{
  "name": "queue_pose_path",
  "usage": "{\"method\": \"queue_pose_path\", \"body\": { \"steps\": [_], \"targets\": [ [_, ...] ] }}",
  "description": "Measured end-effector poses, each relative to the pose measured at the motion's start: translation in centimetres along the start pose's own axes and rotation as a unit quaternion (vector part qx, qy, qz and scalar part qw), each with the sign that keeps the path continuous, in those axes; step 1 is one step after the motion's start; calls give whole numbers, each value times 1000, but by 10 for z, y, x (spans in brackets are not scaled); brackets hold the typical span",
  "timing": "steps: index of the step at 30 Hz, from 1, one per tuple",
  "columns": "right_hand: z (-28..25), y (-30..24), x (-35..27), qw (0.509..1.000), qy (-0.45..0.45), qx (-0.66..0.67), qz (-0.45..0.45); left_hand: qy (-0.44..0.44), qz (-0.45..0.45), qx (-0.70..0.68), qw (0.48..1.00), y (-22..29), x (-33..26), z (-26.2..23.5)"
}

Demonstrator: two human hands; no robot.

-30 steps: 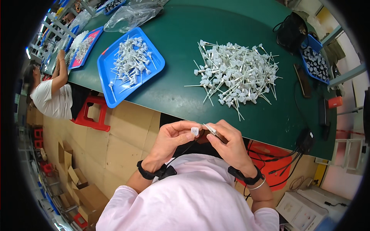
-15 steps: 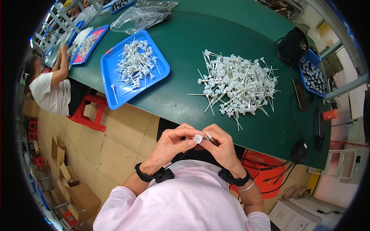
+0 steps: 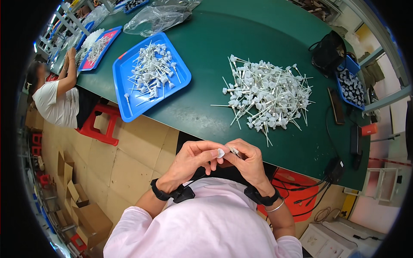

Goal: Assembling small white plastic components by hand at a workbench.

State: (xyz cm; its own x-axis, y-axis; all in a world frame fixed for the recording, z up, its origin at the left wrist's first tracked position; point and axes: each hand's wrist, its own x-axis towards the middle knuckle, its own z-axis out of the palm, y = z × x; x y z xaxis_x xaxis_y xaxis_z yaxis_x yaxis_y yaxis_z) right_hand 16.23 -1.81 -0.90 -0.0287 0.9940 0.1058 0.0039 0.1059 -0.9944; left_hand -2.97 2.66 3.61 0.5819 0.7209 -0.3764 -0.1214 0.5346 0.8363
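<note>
My two hands meet in front of my chest, near the table's front edge. Between the thumb and fingers of my left hand is a small white plastic cap-like piece. My right hand pinches a small white piece with a dark part; fingers cover most of it. Beyond my hands lies a large heap of white pump heads with thin tubes. More such pump heads lie loosely in a blue tray to the left.
The green table carries a clear plastic bag, a black bag and a blue tray of dark-and-white parts. Cables hang off the right edge. A co-worker sits far left by a red stool.
The fingers of my left hand have loosened and spread a little below the white piece, which has turned slightly. My right hand has hardly moved.
</note>
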Motion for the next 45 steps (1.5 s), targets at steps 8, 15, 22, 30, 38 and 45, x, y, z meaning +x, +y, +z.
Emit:
{"method": "queue_pose_path", "body": {
  "steps": [8, 15, 22, 30, 38, 45],
  "targets": [
    [-1, 0, 4, 1000, -4, 11, 5, -6, -14, -17, 1000, 0, 4, -2],
    [-3, 5, 7, 1000, -9, 6, -1, 0, -19, -18, 1000, 1, 7, -2],
    [-4, 10, 8, 1000, -10, 6, -2, 5, -19, -7, 1000, 0, 9, -4],
    [-3, 12, 7, 1000, 0, 14, 6, 26, -11, 9, 1000, -5, 11, -2],
    [-6, 12, 11, 999, -3, 40, 12, 33, -5, 14, 999, 3, 10, 6],
    [-10, -8, 15, 996, 52, -68, -28, 110, 86, 52, 989, 20, 4, -10]
  ]
}}
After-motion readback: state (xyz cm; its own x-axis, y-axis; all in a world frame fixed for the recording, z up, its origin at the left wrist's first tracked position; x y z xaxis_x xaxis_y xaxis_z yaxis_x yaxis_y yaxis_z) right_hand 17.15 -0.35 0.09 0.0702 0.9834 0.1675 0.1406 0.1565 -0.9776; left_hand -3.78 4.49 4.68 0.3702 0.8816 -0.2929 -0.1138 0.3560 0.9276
